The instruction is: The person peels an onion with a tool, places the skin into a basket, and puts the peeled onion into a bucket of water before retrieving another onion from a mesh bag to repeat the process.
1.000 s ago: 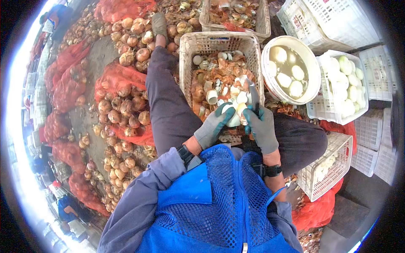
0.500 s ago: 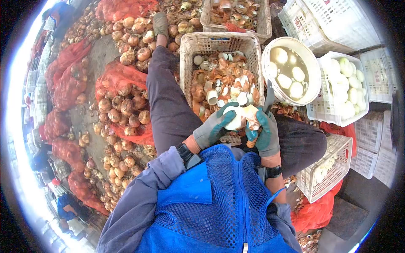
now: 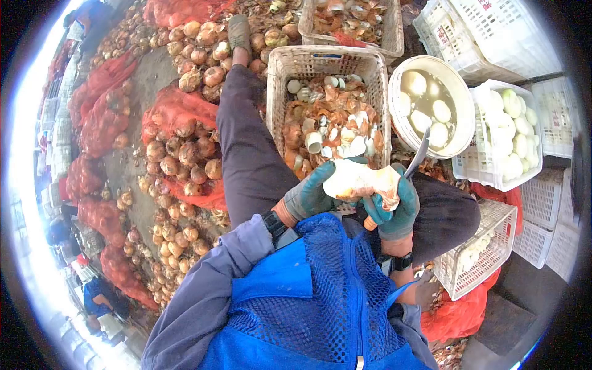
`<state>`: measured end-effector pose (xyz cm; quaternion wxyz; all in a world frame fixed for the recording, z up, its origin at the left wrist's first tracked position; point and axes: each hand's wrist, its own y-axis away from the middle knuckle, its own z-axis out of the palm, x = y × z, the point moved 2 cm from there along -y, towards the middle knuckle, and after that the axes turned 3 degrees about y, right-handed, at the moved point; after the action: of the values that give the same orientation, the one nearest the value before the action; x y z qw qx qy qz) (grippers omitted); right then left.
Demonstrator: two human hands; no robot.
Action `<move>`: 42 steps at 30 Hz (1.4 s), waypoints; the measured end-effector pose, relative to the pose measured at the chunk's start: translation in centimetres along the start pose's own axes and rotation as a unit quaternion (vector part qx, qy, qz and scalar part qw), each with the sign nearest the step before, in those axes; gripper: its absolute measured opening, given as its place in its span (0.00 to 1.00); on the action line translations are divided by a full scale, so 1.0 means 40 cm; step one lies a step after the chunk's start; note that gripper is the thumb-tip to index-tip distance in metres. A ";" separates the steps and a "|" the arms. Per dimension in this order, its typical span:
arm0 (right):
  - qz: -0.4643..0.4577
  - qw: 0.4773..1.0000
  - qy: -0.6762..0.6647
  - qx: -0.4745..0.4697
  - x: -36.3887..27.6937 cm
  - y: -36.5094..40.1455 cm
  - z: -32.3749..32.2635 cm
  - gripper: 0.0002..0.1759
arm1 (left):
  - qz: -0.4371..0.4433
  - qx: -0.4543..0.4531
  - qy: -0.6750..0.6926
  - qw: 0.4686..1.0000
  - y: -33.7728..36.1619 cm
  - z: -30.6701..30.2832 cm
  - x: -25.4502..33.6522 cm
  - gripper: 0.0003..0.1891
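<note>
My left hand (image 3: 309,192), in a grey-green glove, is closed round a pale, partly peeled onion (image 3: 346,177). In my gloved right hand (image 3: 401,208) is a knife (image 3: 421,151), its blade pointing up and away and the end of its wooden handle showing below the fingers. The right fingers also pinch a brown-edged strip of onion skin (image 3: 390,188), which stretches across from the onion. Both hands are over my lap, just short of a crate (image 3: 275,92) of onion skins and trimmings. The underside of the onion is hidden.
Right of the crate stands a white bucket (image 3: 467,126) with peeled onions in cloudy liquid. Beyond it is a white basket (image 3: 459,163) of peeled onions. Unpeeled onions (image 3: 179,240) and red mesh sacks (image 3: 102,132) cover the ground at left. Another peel crate (image 3: 399,31) sits farther ahead.
The skin has been drawn out sideways from the onion, and my right hand has shifted right and slightly down. The knife blade has tilted further right, now overlapping the bucket in view.
</note>
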<state>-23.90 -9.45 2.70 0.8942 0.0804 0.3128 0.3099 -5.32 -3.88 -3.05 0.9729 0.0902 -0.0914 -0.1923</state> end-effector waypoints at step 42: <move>-0.003 0.776 0.623 0.101 0.019 -0.073 0.006 0.18 | 0.080 0.110 0.054 0.989 -0.017 -0.094 0.048 0.41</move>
<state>-21.82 -11.30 1.51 0.4919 -0.0414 0.8312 0.2559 -3.01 -4.73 -6.55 0.9728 0.1997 -0.0659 -0.0970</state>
